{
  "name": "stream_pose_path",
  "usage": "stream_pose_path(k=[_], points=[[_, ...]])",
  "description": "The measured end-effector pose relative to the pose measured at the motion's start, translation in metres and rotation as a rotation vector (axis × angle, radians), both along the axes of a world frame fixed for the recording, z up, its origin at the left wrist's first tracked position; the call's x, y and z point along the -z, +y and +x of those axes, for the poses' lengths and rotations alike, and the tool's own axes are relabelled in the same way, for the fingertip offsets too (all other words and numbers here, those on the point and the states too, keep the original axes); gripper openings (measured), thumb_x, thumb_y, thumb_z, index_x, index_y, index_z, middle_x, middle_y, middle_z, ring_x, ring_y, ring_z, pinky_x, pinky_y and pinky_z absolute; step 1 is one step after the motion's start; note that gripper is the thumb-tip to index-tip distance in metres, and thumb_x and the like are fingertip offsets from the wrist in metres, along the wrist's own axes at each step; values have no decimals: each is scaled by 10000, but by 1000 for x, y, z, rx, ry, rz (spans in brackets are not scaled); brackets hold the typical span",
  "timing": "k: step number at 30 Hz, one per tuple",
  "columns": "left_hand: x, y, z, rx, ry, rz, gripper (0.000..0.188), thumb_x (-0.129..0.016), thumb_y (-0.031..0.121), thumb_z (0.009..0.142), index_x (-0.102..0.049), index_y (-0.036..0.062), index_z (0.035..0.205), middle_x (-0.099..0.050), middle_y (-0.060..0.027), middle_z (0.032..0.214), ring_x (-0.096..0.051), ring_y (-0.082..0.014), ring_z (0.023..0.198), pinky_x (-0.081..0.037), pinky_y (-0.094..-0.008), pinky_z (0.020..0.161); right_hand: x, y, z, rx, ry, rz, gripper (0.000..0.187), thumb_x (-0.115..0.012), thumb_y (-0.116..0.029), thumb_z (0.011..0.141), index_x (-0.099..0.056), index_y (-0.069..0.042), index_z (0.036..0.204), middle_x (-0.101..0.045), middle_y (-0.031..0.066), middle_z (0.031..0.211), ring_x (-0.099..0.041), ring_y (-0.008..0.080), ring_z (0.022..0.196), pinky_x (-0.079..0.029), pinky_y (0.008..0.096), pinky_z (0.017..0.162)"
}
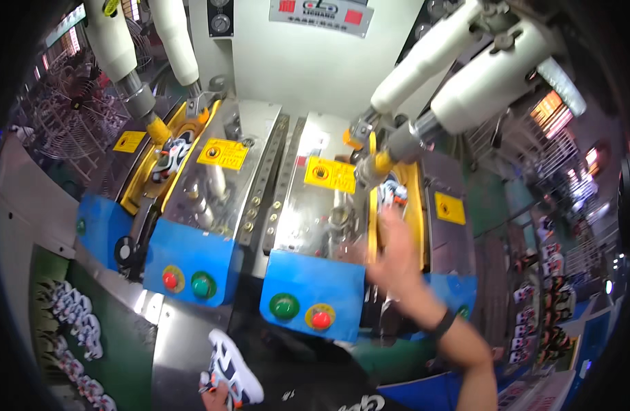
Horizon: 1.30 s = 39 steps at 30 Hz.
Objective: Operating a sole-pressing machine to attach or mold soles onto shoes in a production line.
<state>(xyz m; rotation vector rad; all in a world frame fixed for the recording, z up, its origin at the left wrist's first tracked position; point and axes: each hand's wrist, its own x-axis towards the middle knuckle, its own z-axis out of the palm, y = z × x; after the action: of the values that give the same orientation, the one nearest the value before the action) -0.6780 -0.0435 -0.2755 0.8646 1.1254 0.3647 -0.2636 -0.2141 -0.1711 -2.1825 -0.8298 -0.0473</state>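
At the lower edge my left hand point(216, 396) is closed on a white, navy and orange sneaker point(231, 366), which stands tilted with its white sole to the right. My right hand point(396, 255), blurred by motion, reaches over the right station of a press machine. Its fingers look stretched out, just short of a white and orange sneaker point(392, 192) set in a yellow holder point(414, 212); whether they touch it I cannot tell. Another sneaker point(171, 159) sits in the left yellow holder point(133, 188), beneath pressing rods.
Thick white cylinders point(486, 82) angle down over both stations. Blue front panels carry green point(284, 306) and red point(320, 319) buttons. Rows of sneakers point(72, 308) stand at lower left, and more shoes point(524, 329) line a rack at right. A wire-guarded fan point(75, 103) stands at far left.
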Motion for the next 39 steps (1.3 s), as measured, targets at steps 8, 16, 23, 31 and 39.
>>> stream_pose_path(k=[8,16,23,31,39], points=[[5,47,-19,98,154,70,372,-549,58,888,-456,-33,1236,-595,-147,1052,-623,-209,833,-541,-304,662,56,104,-154,-534,-295,-501,676,-624,-317,819,-345,-53,1375,-200,216,1478,-191,399,1368,-218,605,1043],[-55,-7,-24,-490,55,195,376,-607,108,864,-503,-66,1181,-576,-234,1088,-602,-299,926,-524,-388,745,131,87,-266,-921,343,21,551,-611,-208,837,-415,0,1309,-378,226,1374,-401,360,1264,-332,510,1027],[106,31,-127,-458,639,616,508,-636,73,815,-293,79,1190,-522,-115,1014,-589,-201,818,-519,-343,684,100,102,-261,-1091,637,-168,388,-665,-179,810,-561,13,1131,-604,186,1102,-590,328,1027,-463,383,901],[208,89,-181,-252,60,332,866,-744,374,773,-235,4,1368,-359,-206,1341,-375,-290,1249,-324,-394,1041,103,186,-351,-859,834,-398,345,-607,-98,859,-547,16,1179,-628,174,1081,-617,249,1010,-478,334,869],[221,229,-464,-108,1069,989,543,-622,140,792,-407,-63,1247,-441,-269,1289,-424,-431,1191,-343,-469,1018,126,544,-555,-1711,25,-208,778,-718,-254,738,-322,10,1354,-346,221,1391,-364,384,1272,-329,435,1052]])
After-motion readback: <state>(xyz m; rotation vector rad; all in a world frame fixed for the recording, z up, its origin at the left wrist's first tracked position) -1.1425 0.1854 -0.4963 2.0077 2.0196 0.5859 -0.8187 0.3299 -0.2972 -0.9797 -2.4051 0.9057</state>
